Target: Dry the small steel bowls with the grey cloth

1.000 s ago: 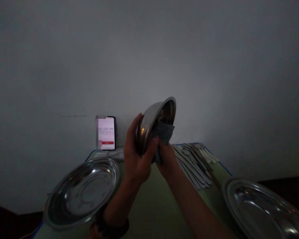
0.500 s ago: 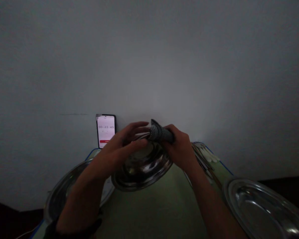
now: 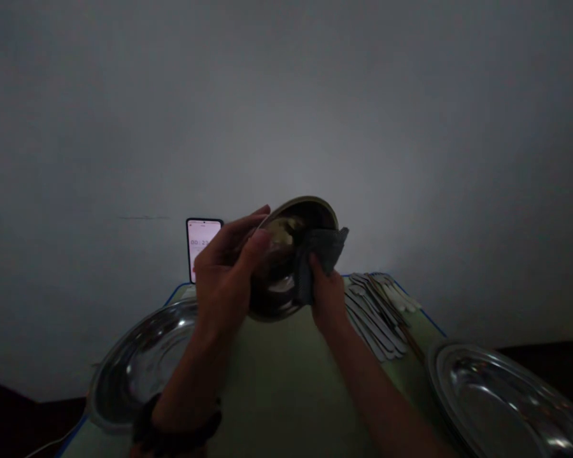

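Note:
I hold a small steel bowl [image 3: 286, 254] up over the middle of the table, tilted so its inside faces me. My left hand [image 3: 226, 273] grips the bowl's left rim, fingers curled over the edge. My right hand [image 3: 327, 296] is closed on a dark grey cloth [image 3: 321, 251], which is pressed against the bowl's right rim and inside. The room is dim and the bowl's lower edge is hidden behind my left hand.
A big steel dish [image 3: 138, 366] lies at the left of the pale green table [image 3: 286, 394], another steel dish [image 3: 501, 401] at the right. A row of flat utensils [image 3: 377, 308] lies at the back right. A lit phone [image 3: 200, 245] leans on the wall.
The bowl went from tilted up, down to lying nearly flat, and now is lifted and tilted towards me again. The cloth moved from the top rim to the right side.

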The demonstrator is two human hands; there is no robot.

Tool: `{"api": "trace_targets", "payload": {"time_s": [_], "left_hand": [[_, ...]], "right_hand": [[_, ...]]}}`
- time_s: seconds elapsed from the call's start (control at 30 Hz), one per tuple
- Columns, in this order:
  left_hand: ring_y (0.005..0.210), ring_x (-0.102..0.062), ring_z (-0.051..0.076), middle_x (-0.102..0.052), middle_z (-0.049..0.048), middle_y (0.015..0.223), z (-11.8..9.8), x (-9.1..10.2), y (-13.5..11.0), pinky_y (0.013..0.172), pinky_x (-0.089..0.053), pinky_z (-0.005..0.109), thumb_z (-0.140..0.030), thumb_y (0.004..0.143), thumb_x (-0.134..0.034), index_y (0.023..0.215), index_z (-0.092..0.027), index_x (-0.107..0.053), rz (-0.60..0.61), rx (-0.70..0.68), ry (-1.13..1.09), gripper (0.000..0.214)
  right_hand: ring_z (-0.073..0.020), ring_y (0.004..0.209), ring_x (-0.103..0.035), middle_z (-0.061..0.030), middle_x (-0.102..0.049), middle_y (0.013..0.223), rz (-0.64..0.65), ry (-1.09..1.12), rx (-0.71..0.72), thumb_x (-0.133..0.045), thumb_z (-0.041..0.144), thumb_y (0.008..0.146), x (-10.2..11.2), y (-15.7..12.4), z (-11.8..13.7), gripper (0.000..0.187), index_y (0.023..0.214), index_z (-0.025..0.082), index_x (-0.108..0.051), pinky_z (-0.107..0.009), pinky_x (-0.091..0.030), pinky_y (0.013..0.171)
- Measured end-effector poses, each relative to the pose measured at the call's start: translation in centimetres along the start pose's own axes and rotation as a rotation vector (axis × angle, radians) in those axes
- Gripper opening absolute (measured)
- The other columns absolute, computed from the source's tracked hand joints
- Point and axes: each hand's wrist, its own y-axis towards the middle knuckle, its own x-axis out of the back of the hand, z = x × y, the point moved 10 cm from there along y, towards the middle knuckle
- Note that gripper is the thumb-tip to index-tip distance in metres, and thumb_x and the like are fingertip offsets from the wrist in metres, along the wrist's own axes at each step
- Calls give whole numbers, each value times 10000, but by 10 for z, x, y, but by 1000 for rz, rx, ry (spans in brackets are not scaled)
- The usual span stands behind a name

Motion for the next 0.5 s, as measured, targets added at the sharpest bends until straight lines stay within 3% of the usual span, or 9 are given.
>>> {"api": "trace_targets", "payload": {"time_s": [0.1, 0.2, 0.37, 0.5], "left_hand": [[1156, -626, 223, -678, 10, 1255, -3, -8, -8, 1001, -499, 398, -328, 843, -669, 1037, -264, -657, -45, -75, -17, 205], [1138, -630, 232, -670, 37, 1246, -5, -17, -10, 980, -508, 395, -347, 875, -613, 1142, -259, -606, 8, -98, 18, 281], [1083, -652, 267, -692, 30, 1176, 17, -9, 3, 898, -546, 382, -352, 817, -667, 1226, -288, -574, 181, 128, 0, 424], [1165, -612, 295, -706, 31, 1164, 35, 0, 5, 986, -499, 407, -331, 781, -710, 1203, -291, -625, 328, 303, 8, 432]], "right_hand": [[-214, 778, -701, -84, -749, 854, 93, 293, -234, -711, 439, 683, -29, -16, -34, 349, 883, 153, -690, -326, -558, 680], [-212, 834, -713, -85, -757, 944, 146, 343, -285, -741, 362, 652, -34, -18, -35, 319, 898, 167, -685, -338, -564, 763], [-224, 874, -689, -73, -755, 949, 180, 30, -17, -740, 357, 638, -1, 13, 10, 355, 931, 163, -681, -362, -530, 797], [-226, 800, -652, -61, -732, 857, 221, -354, 259, -673, 355, 689, 7, 19, 50, 262, 870, 167, -663, -349, -495, 719]]}}
